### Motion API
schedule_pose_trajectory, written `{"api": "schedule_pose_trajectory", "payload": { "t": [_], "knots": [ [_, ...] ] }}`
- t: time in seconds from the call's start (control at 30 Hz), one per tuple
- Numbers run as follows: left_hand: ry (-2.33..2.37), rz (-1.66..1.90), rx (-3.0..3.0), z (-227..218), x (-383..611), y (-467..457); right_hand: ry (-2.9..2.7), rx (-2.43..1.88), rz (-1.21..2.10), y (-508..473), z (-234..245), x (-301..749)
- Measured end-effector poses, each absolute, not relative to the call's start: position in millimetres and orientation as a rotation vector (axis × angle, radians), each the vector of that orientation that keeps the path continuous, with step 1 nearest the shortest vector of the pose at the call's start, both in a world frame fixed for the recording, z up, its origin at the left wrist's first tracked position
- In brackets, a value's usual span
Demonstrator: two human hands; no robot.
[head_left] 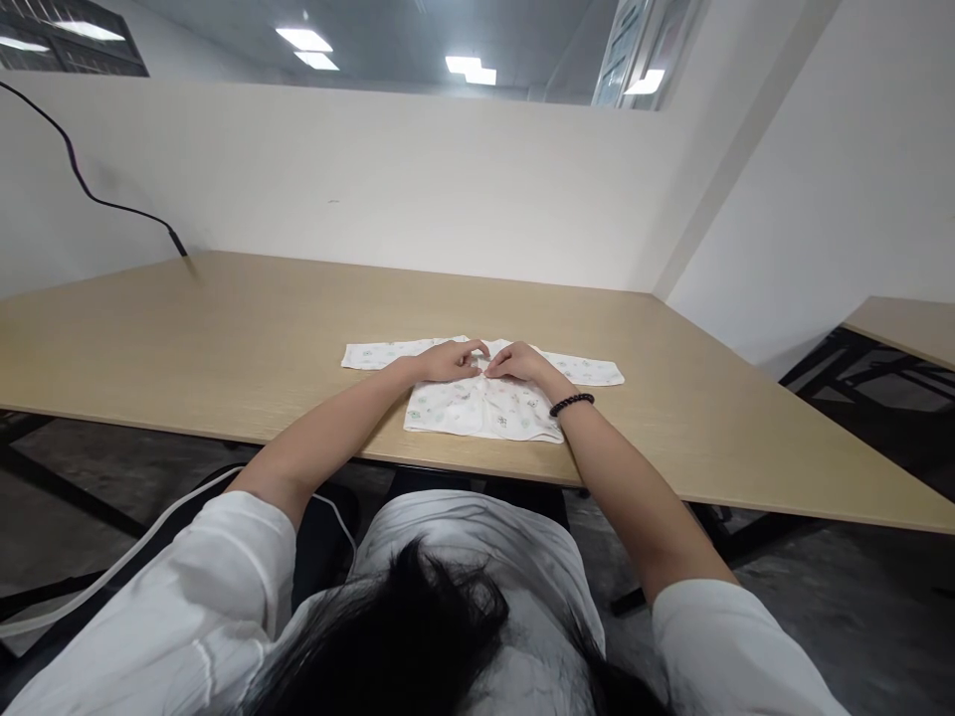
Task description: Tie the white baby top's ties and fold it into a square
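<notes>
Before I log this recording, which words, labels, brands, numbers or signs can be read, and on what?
None can be read.
White patterned garment: small printed motifs, too small to tell whether any include lettering.
White wall behind the table: one faint mark, too small to make out.

Left hand [452, 361] and right hand [520, 363] hide the middle of the white garment [477, 406]; can't tell if fingertips grip fabric. Print [502, 422] too small to read. Desk [671, 398] cut off left and right, second desk [906, 323] right. Black cable [119, 206] exits left edge. Both sleeves [735, 641] cut by bottom edge.
</notes>
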State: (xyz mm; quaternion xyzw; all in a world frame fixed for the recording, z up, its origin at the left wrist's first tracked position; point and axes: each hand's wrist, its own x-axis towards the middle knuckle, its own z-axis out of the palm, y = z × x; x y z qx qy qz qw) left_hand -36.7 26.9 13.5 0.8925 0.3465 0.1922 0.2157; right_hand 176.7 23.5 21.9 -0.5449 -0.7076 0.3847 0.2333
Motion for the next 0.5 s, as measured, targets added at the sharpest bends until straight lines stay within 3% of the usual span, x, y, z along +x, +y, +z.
{"api": "schedule_pose_trajectory", "payload": {
  "t": [0.3,0.5],
  "knots": [
    [1.153,0.37,2.687,12,-41,32,-2.488,-1.52,0.988,-1,45,173],
    [1.042,0.579,2.567,17,-35,21,-2.546,-1.375,1.147,3,44,177]
  ]
}}
